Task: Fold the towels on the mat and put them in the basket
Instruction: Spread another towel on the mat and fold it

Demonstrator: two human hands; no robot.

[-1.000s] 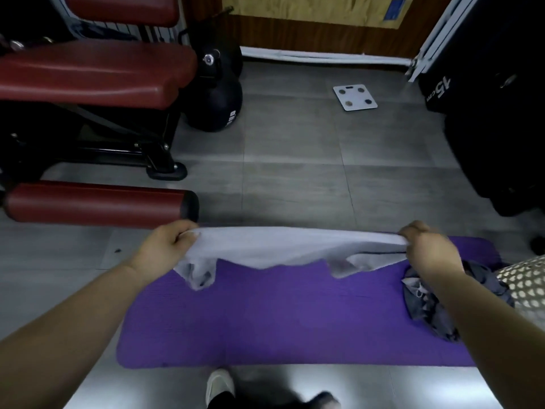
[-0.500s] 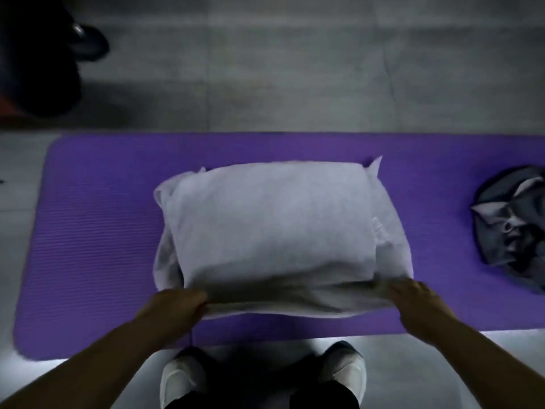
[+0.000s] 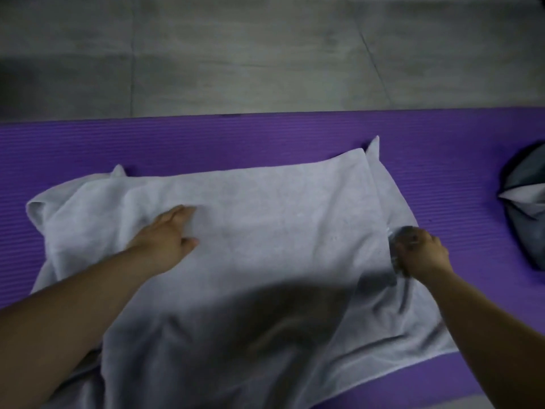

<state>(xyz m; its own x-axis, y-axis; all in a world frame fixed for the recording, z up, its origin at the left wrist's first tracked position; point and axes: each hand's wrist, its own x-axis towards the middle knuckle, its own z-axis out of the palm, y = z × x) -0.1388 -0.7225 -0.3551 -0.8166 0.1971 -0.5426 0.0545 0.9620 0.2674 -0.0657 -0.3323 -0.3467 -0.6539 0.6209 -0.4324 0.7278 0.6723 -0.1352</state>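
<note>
A light grey towel (image 3: 265,237) lies folded over on the purple mat (image 3: 206,140), with its lower layer sticking out at the left and right. My left hand (image 3: 168,234) rests flat on the towel's left half, fingers straight. My right hand (image 3: 418,252) is curled at the towel's right edge and pinches the top layer's fold there. A crumpled dark grey towel (image 3: 528,214) sits on the mat at the far right, partly cut off by the frame. The basket is out of view.
Grey tiled floor (image 3: 236,54) runs beyond the mat's far edge. A dark shadow falls across the near part of the towel.
The view has closed in on the towel. My left hand left the near edge and now lies flat on top. My right hand moved up to the right edge.
</note>
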